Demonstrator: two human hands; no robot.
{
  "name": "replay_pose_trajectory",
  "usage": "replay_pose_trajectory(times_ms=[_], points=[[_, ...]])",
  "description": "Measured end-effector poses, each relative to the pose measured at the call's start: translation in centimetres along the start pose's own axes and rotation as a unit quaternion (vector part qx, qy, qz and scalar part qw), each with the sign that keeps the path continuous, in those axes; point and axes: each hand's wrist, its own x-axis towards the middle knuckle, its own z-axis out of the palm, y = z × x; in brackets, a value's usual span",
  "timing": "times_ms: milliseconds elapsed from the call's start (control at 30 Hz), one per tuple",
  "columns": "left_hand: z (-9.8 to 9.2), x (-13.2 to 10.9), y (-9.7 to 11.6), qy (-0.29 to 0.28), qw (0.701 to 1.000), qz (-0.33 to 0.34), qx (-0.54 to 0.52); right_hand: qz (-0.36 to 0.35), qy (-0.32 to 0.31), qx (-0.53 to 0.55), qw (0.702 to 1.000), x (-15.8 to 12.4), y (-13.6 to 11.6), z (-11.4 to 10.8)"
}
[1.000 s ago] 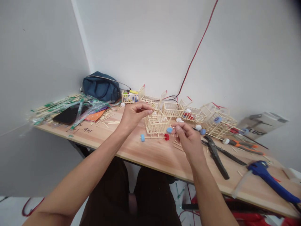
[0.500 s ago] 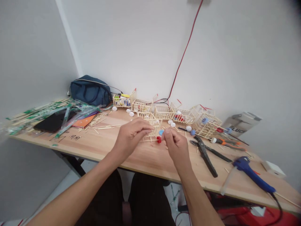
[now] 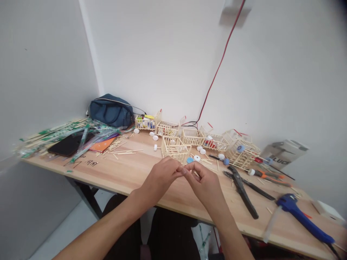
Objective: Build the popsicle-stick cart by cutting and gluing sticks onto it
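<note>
My left hand (image 3: 162, 177) and my right hand (image 3: 203, 182) meet fingertip to fingertip over the front part of the wooden table (image 3: 130, 169). Both are closed in a pinch, and what they hold is hidden between the fingers. Just behind them stands a small crate of thin wooden sticks (image 3: 175, 148). A blue cap (image 3: 189, 160) and a white cap (image 3: 196, 158) lie beside it. More stick crates (image 3: 214, 141) stand in a row along the wall.
Black pliers (image 3: 240, 186), orange-handled screwdrivers (image 3: 267, 175) and a blue glue gun (image 3: 300, 218) lie at the right. A blue bag (image 3: 111, 111), a black phone (image 3: 67, 144) and packets of sticks (image 3: 54, 133) fill the left. A red cable (image 3: 217, 72) runs up the wall.
Both hands came down and toward the table's front edge until their fingertips met. The stick axle with a blue and a red wheel, seen by the crate before, no longer shows.
</note>
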Motion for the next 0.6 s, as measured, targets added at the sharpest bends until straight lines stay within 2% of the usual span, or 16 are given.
replay_pose_trajectory(times_ms=[133,300,600], points=[[0.5,-0.6,0.0,-0.001,1.0,0.01,0.004,-0.001,0.001,-0.005,1.0,-0.3,0.6,0.1],[0.6,-1.1,0.2,0.023,0.999,0.037,0.022,0.011,0.051,-0.024,0.998,-1.0,1.1,0.3],[0.2,-1.7,0.9,0.063,0.997,-0.003,-0.035,0.006,0.053,0.008,0.999,-2.0,0.7,0.8]])
